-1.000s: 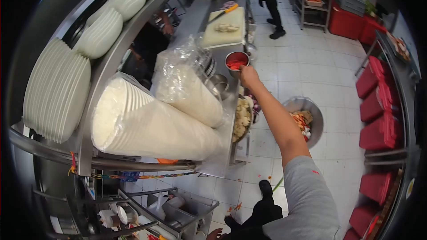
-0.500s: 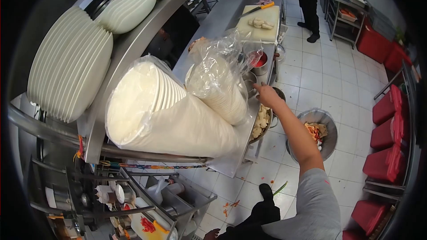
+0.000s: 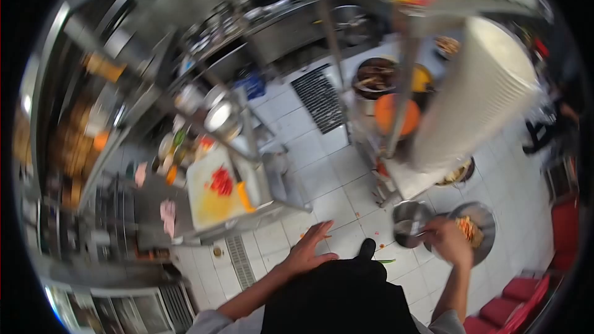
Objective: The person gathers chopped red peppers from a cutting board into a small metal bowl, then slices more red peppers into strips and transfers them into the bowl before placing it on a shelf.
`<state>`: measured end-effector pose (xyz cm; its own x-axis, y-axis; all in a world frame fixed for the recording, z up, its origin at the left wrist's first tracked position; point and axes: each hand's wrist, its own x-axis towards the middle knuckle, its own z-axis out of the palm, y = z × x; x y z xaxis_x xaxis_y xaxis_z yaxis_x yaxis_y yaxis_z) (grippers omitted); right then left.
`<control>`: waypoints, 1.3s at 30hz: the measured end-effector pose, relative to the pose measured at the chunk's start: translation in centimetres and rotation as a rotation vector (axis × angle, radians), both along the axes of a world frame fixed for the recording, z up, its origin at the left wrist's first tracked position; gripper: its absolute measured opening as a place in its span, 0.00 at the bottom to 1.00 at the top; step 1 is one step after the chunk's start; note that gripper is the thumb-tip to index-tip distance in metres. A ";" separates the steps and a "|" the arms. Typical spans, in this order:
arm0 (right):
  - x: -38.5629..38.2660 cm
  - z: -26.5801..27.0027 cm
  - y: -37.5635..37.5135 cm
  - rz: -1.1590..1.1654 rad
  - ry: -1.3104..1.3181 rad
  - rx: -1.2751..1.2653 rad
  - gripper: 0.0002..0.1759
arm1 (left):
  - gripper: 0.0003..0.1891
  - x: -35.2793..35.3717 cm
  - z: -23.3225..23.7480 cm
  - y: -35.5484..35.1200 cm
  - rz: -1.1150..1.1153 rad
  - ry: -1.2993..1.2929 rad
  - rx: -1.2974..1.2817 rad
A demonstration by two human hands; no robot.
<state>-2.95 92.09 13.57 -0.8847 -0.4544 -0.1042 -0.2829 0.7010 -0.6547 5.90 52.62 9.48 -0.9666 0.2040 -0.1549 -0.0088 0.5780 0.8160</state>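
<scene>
My right hand (image 3: 448, 241) is closed on the rim or handle of a metal pot (image 3: 411, 224), which hangs beside the grey waste bin (image 3: 486, 222) with food scraps in it. The pot's contents are too blurred to tell. Nothing is in my left hand (image 3: 307, 250), whose fingers are spread in front of my black apron (image 3: 328, 300). Forward and left of that hand, a cutting board (image 3: 204, 201) holds chopped red pieces (image 3: 221, 181) and a knife with a yellow handle (image 3: 246, 196).
A tall stack of white containers (image 3: 473, 99) stands on the counter at right, near an orange round item (image 3: 397, 114). Red bins (image 3: 507, 294) are at lower right. A black floor mat (image 3: 318, 98) lies ahead. Part of another person (image 3: 547, 127) shows at far right.
The view has swung left towards the cutting board. My right hand has drawn back from the counter with the metal pot. My left hand has come into fuller view, fingers spread.
</scene>
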 end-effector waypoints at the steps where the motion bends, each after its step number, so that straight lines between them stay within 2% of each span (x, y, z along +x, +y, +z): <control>1: 0.4 0.5 -4.8 0.083 -0.153 -0.065 0.11 | 0.43 0.3 1.8 -0.5 0.007 0.037 0.083; 2: 0.8 0.0 -9.4 0.157 -0.183 -0.137 0.10 | 0.43 0.8 2.7 -1.5 0.007 0.083 0.164; 3: 0.8 0.0 -14.1 0.341 -0.073 -0.205 0.09 | 0.43 1.8 2.6 -3.4 0.061 0.094 0.176; 5: 1.8 -1.3 -23.4 0.522 -0.058 -0.282 0.09 | 0.38 4.5 2.2 -8.4 0.044 0.107 -0.081; 6: 2.0 -2.1 -27.5 0.612 -0.025 -0.233 0.14 | 0.27 6.3 1.3 -11.8 0.158 0.128 -0.047; 7: 2.4 -2.3 -31.4 0.581 -0.109 -0.393 0.18 | 0.20 7.6 1.1 -14.9 0.299 0.180 -0.009; 8: 2.7 -2.4 -35.3 0.540 -0.192 -0.551 0.21 | 0.19 9.0 0.9 -18.5 0.418 0.178 0.011; 9: 2.8 -2.6 -38.7 0.489 -0.152 -0.528 0.24 | 0.19 10.3 0.9 -21.8 0.545 0.179 -0.112; 10: 2.8 -3.1 -41.7 0.435 -0.111 -0.507 0.27 | 0.19 11.5 -2.8 -26.1 0.693 0.227 -0.053; 12: 1.9 -6.6 -47.7 0.420 -0.059 -0.417 0.31 | 0.18 10.9 -2.1 -31.8 0.924 0.447 -0.221; 14: 0.9 -9.8 -52.5 0.392 -0.007 -0.324 0.34 | 0.18 9.0 -3.1 -37.8 1.024 0.445 -0.193; 16: 0.6 -11.8 -56.0 0.310 0.093 -0.119 0.42 | 0.17 6.2 -5.6 -42.5 1.020 0.519 -0.192; 17: 0.5 -11.6 -57.1 0.296 0.079 -0.097 0.42 | 0.17 5.2 -7.3 -44.0 1.027 0.592 -0.203; 18: 0.0 -11.1 -58.3 0.261 0.087 -0.064 0.47 | 0.17 4.3 -8.9 -45.4 1.023 0.573 -0.182; 19: -0.7 -10.7 -59.4 0.229 0.100 -0.032 0.53 | 0.20 3.3 -10.0 -46.5 1.000 0.525 -0.159; 20: -1.2 -10.3 -60.4 0.223 0.097 -0.015 0.53 | 0.25 2.9 -11.0 -47.4 0.976 0.481 -0.139; 21: -1.7 -10.1 -61.2 0.206 0.054 0.058 0.57 | 0.25 3.2 -10.1 -47.1 0.972 0.474 -0.126; 22: -2.2 -9.9 -61.9 0.189 0.014 0.126 0.61 | 0.30 3.6 -7.6 -46.0 0.986 0.528 -0.355; 23: -2.6 -9.6 -62.6 0.179 0.016 0.130 0.61 | 0.37 3.7 -5.7 -45.1 0.989 0.584 -0.587; 24: -2.8 -9.5 -63.1 0.181 -0.021 0.179 0.66 | 0.37 3.6 -5.2 -44.1 0.978 0.585 -0.580; 25: -2.7 -9.7 -63.4 0.187 -0.064 0.230 0.71 | 0.41 3.9 -4.9 -42.9 0.781 0.509 -0.368; 26: -2.6 -9.9 -63.6 0.182 -0.073 0.237 0.71 | 0.46 4.0 -5.1 -41.7 0.587 0.425 -0.161; 27: -2.6 -10.3 -64.0 0.159 -0.071 0.232 0.72 | 0.46 3.3 -5.3 -40.5 0.585 0.419 -0.156; 29: -3.0 -10.7 -64.9 0.130 -0.061 0.224 0.73 | 0.47 0.3 -5.8 -39.4 0.488 0.036 -0.302; 30: -3.1 -10.9 -65.3 0.118 -0.071 0.258 0.74 | 0.47 -1.2 -6.4 -39.8 0.481 0.041 -0.300; 32: -3.6 -11.3 -65.8 0.097 -0.085 0.302 0.75 | 0.50 -4.6 -8.3 -40.4 0.534 0.024 -0.657; 36: -5.0 -11.5 -67.3 0.102 -0.083 0.368 0.75 | 0.47 -9.8 -9.3 -41.1 0.575 -0.114 -0.590; 38: -5.6 -11.3 -67.9 0.107 -0.076 0.389 0.74 | 0.43 -10.7 -8.4 -41.5 0.419 -0.136 -0.464; 39: -6.1 -12.1 -68.2 0.158 -0.048 0.357 0.72 | 0.43 -10.9 -8.8 -41.7 0.413 -0.132 -0.464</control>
<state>-9.05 23.87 1.42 -0.7967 -0.5127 -0.3201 -0.3806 0.8370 -0.3932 -4.97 10.95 0.72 -0.9180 -0.2989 -0.2607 -0.3902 0.7985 0.4584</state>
